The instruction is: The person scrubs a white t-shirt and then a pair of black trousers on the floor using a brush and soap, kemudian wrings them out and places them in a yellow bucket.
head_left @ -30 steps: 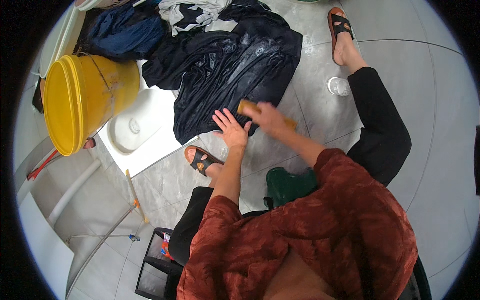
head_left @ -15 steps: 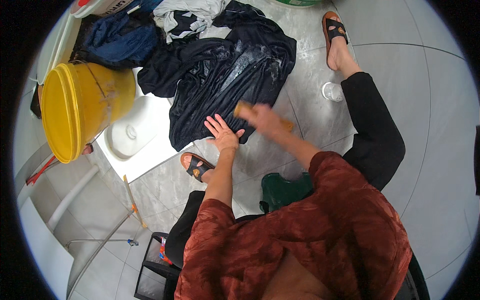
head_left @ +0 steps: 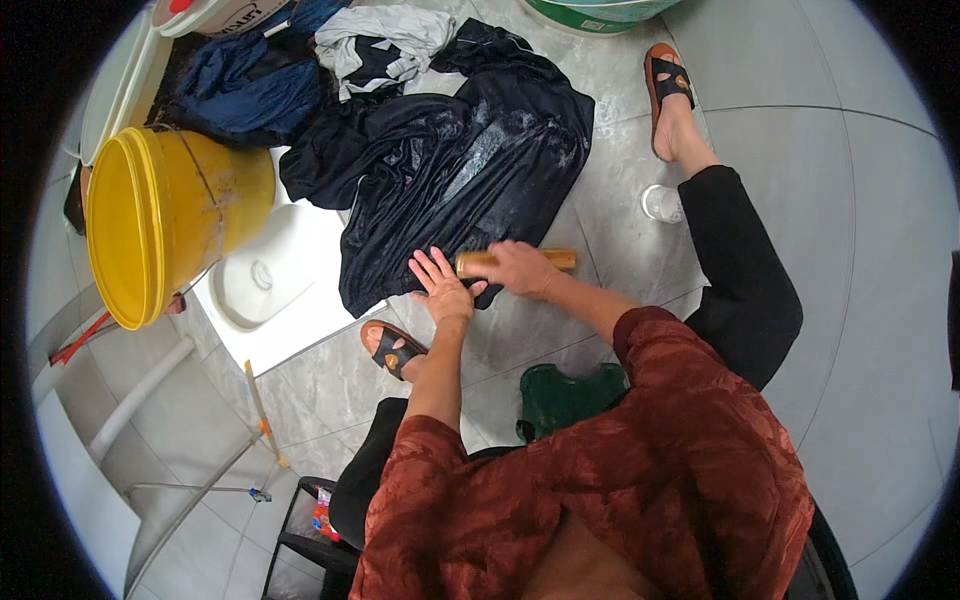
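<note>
A wet black garment (head_left: 450, 170) lies spread over the tiled floor, with whitish foam streaks across its middle. Flat on its near edge rests my left hand (head_left: 442, 288), fingers spread. My right hand (head_left: 515, 270) is closed around a wooden scrubbing brush (head_left: 562, 260), held sideways at the garment's near right edge, close to the left hand's fingers. The brush's left end is slightly blurred, and its underside is hidden, so bristles cannot be made out.
On the left a yellow bucket (head_left: 130, 235) lies tilted by a white squat toilet (head_left: 290, 330). Blue clothes (head_left: 245, 85) and grey-white cloth (head_left: 400, 35) are heaped at the back. A clear cup (head_left: 662, 204) stands by my right leg; a green stool (head_left: 565, 398) is nearer.
My right hand has drawn the brush nearer to me, and the brush has turned from slanted to nearly level. My left hand stays pressed on the garment. The view has shifted slightly.
</note>
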### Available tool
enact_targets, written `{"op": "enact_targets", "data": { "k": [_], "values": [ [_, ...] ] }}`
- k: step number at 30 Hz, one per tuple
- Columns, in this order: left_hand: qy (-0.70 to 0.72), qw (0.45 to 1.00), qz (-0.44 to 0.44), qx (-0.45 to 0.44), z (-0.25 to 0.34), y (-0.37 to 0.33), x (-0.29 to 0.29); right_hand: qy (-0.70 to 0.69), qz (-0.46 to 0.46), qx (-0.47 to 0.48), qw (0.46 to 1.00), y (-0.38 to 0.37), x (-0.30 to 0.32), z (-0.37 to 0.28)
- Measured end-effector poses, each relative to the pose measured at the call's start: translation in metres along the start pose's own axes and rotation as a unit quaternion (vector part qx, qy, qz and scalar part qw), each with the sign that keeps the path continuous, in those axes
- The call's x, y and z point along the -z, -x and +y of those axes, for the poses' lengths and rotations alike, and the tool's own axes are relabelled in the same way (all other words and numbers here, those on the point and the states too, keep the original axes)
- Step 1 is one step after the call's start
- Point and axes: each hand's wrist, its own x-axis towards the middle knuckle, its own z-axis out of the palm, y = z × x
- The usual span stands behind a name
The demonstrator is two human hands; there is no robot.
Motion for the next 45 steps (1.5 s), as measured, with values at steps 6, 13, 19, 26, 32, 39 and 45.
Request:
{"op": "enact_targets", "data": {
  "k": [6,13,19,26,32,39,45],
  "values": [
    [-0.064,0.998,0.023,-0.015,0.0,0.008,-0.005,0.245,0.23,-0.21,0.918,-0.024,0.141,0.144],
    [-0.225,0.974,-0.02,0.009,0.008,0.035,-0.021,0.009,0.167,-0.147,0.975,-0.064,0.057,0.042],
    [-0.249,0.967,-0.015,-0.049,0.005,0.05,-0.035,0.137,0.065,-0.057,0.987,-0.056,0.09,0.091],
    [-0.285,0.957,-0.05,-0.011,0.015,0.037,-0.021,0.077,0.213,-0.115,0.967,-0.075,0.075,0.065],
    [-0.222,0.968,-0.046,-0.105,0.017,0.05,-0.033,0.102,0.046,-0.008,0.994,-0.077,0.043,0.052],
    [0.109,0.977,-0.034,-0.18,0.064,0.05,-0.024,0.166,0.234,-0.185,0.94,-0.094,0.13,0.128],
    [0.082,0.965,0.246,-0.029,0.0,-0.002,0.025,0.053,-0.02,0.034,0.998,-0.078,0.059,0.022]
  ]
}}
